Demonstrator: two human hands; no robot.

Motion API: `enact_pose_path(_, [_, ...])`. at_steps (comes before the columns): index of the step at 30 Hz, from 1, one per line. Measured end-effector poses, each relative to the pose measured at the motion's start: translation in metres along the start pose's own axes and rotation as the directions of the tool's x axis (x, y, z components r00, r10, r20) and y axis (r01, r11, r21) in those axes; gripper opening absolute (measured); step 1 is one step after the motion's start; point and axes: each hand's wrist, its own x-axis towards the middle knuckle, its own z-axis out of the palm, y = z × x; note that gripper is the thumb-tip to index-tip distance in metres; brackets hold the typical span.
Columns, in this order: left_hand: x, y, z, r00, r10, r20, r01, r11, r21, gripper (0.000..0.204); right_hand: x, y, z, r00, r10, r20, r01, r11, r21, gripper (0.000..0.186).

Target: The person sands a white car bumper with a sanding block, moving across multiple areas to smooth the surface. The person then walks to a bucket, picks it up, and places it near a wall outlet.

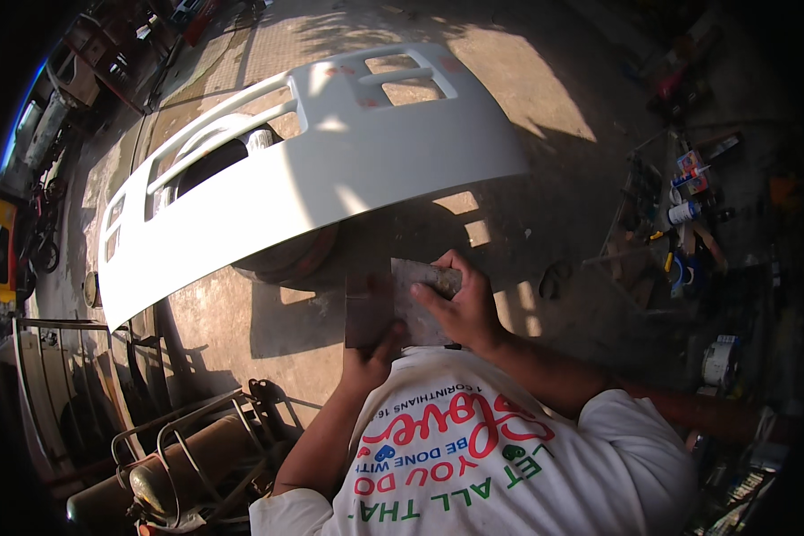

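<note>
Both hands are working one sheet of sandpaper point(400, 304), held just in front of the chest. Left hand point(372, 357) is gripping the lower edge from below, fingers closed around it, likely to keep the sheet steady. Right hand point(460, 308) is pinching the upper right part, fingers curled over the grey side (the left half is showing its brown side, so the sheet is looking folded). White bumper point(304, 179) is lying beyond the hands on a tyre point(286, 255), which is raising it off the ground. Cans and bottles point(688, 201) are standing at right; contents not visible.
</note>
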Motion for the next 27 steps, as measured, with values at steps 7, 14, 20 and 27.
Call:
enact_pose_path(7, [0.005, 0.013, -0.018, 0.999, -0.002, 0.047, 0.000, 0.999, 0.039, 0.030, 0.006, 0.001, 0.009, 0.994, 0.032, 0.102, -0.028, 0.999, -0.043, 0.030])
enact_pose_path(14, [0.008, -0.001, -0.016, 0.927, 0.228, -0.297, -0.218, 0.974, 0.067, 0.030, -0.001, 0.015, 0.018, 0.978, 0.208, -0.022, -0.187, 0.918, 0.350, 0.025])
enact_pose_path(20, [0.009, 0.004, -0.024, 0.880, 0.175, -0.442, -0.254, 0.959, -0.125, 0.031, -0.011, 0.031, -0.023, 0.996, 0.085, -0.032, -0.065, 0.912, 0.405, 0.021])
enact_pose_path(27, [0.013, 0.011, -0.011, 0.923, 0.202, -0.328, -0.174, 0.978, 0.114, 0.025, -0.053, 0.067, -0.047, 0.825, 0.038, 0.563, 0.418, 0.630, -0.654, 0.035])
